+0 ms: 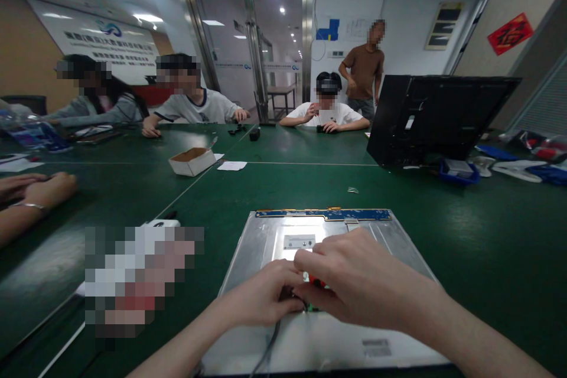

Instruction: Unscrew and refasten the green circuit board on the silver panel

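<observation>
A dark cable [270,345] runs from the near edge of a silver panel [336,342] up to the left hand [266,289], which sits low over the panel's middle. Its fingers are drawn in narrow at the cable's upper end; whether they grip it, I cannot tell. The right hand [358,283] comes in from the other side, its fingers curled in close over a red piece [315,281] (mostly hidden, so a firm hold is unclear) and just above a bit of green board [313,308]. The panel lies flat on the green tabletop [500,248], with a blue circuit strip [367,214] along its far edge. To the left lies a pale object [133,266], blurred out, and beyond it another person's hands [51,189]. Farther off stand an open cardboard box [192,163], beside a paper slip [232,166], and a black monitor [434,118]. Seated people face the tabletop, and one person in brown [364,74] stands near the glass doors [248,41].
</observation>
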A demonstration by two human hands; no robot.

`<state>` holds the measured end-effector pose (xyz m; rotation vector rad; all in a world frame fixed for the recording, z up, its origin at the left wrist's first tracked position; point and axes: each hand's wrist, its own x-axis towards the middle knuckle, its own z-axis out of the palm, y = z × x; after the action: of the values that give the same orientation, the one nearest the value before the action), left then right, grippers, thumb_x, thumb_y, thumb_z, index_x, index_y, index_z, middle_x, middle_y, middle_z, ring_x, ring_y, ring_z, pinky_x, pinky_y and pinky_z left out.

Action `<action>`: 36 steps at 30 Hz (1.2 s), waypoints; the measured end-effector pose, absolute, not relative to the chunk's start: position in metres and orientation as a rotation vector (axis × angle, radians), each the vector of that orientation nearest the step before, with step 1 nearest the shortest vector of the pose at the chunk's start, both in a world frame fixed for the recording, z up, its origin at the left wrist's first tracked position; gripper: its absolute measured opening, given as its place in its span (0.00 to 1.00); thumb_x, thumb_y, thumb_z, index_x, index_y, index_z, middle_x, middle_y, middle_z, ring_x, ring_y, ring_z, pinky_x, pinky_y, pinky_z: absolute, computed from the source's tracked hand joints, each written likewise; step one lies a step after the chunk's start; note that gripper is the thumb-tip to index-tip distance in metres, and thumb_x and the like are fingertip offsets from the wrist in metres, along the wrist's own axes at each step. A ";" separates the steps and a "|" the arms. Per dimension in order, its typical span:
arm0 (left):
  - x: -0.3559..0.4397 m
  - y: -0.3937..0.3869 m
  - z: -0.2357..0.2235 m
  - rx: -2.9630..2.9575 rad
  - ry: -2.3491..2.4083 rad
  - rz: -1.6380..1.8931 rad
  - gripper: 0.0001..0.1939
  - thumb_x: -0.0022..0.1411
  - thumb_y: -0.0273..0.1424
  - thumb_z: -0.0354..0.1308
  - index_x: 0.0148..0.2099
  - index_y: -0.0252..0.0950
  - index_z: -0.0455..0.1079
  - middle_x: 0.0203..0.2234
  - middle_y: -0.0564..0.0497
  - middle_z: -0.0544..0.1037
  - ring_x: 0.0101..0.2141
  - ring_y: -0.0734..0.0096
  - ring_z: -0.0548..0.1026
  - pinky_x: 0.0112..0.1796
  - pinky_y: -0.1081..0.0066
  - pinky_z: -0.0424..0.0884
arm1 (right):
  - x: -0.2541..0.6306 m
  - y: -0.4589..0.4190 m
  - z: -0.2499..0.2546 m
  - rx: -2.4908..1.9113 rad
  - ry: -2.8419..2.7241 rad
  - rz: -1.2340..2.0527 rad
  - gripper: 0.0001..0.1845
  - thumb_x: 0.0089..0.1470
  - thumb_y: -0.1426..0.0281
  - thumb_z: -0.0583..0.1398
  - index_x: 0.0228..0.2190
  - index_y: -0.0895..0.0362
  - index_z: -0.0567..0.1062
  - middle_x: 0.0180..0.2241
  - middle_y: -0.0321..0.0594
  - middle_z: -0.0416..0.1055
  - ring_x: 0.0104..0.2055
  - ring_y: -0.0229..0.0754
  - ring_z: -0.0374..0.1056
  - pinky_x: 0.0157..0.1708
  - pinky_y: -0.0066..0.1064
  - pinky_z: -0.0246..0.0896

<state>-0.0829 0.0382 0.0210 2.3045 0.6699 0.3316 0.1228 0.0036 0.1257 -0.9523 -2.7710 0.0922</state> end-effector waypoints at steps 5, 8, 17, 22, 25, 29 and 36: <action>-0.082 0.038 0.024 2.298 0.656 0.341 0.04 0.59 0.23 0.59 0.37 0.35 0.74 0.34 0.51 0.75 0.35 0.67 0.72 0.36 0.71 0.68 | 0.127 0.003 0.131 -0.886 -2.775 0.179 0.06 0.53 0.69 0.57 0.34 0.55 0.63 0.31 0.35 0.70 0.26 0.36 0.59 0.22 0.29 0.40; -0.080 0.037 0.026 2.307 0.675 0.361 0.03 0.58 0.24 0.59 0.32 0.35 0.72 0.31 0.52 0.75 0.33 0.68 0.71 0.33 0.72 0.67 | 0.128 0.005 0.129 -0.926 -2.774 0.114 0.07 0.56 0.64 0.56 0.32 0.54 0.64 0.28 0.34 0.70 0.25 0.36 0.59 0.22 0.30 0.39; -0.080 0.036 0.029 2.314 0.682 0.338 0.05 0.58 0.24 0.60 0.37 0.37 0.75 0.33 0.51 0.75 0.34 0.68 0.72 0.34 0.72 0.68 | 0.128 0.003 0.131 -0.924 -2.794 0.154 0.04 0.55 0.70 0.56 0.35 0.55 0.64 0.30 0.35 0.71 0.26 0.36 0.60 0.21 0.30 0.40; -0.079 0.036 0.027 2.328 0.689 0.290 0.04 0.60 0.25 0.59 0.34 0.36 0.75 0.30 0.53 0.75 0.33 0.69 0.72 0.33 0.73 0.67 | 0.132 0.002 0.135 -0.903 -2.821 0.202 0.08 0.55 0.67 0.58 0.37 0.54 0.65 0.32 0.35 0.71 0.28 0.37 0.62 0.23 0.30 0.41; -0.078 0.037 0.025 2.317 0.678 0.308 0.04 0.59 0.24 0.59 0.33 0.35 0.74 0.29 0.52 0.75 0.32 0.69 0.72 0.32 0.73 0.67 | 0.129 0.002 0.131 -0.969 -2.821 0.120 0.10 0.59 0.59 0.56 0.37 0.53 0.66 0.29 0.35 0.72 0.26 0.38 0.63 0.23 0.31 0.37; -0.080 0.038 0.025 2.316 0.668 0.331 0.05 0.58 0.23 0.59 0.37 0.35 0.74 0.33 0.50 0.77 0.35 0.66 0.73 0.35 0.71 0.68 | 0.125 0.000 0.130 -0.985 -2.813 0.091 0.07 0.62 0.66 0.51 0.35 0.54 0.67 0.27 0.35 0.72 0.24 0.37 0.61 0.22 0.31 0.36; -0.081 0.038 0.024 2.299 0.666 0.306 0.04 0.61 0.26 0.59 0.37 0.36 0.75 0.34 0.50 0.76 0.35 0.66 0.73 0.37 0.70 0.68 | 0.130 0.001 0.136 -0.911 -2.818 0.166 0.08 0.55 0.66 0.57 0.36 0.55 0.64 0.31 0.36 0.71 0.26 0.37 0.60 0.21 0.29 0.40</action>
<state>-0.0808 0.0376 0.0244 2.2987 0.6656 0.3064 0.1302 0.0009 0.1360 -0.9110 -2.8180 0.1663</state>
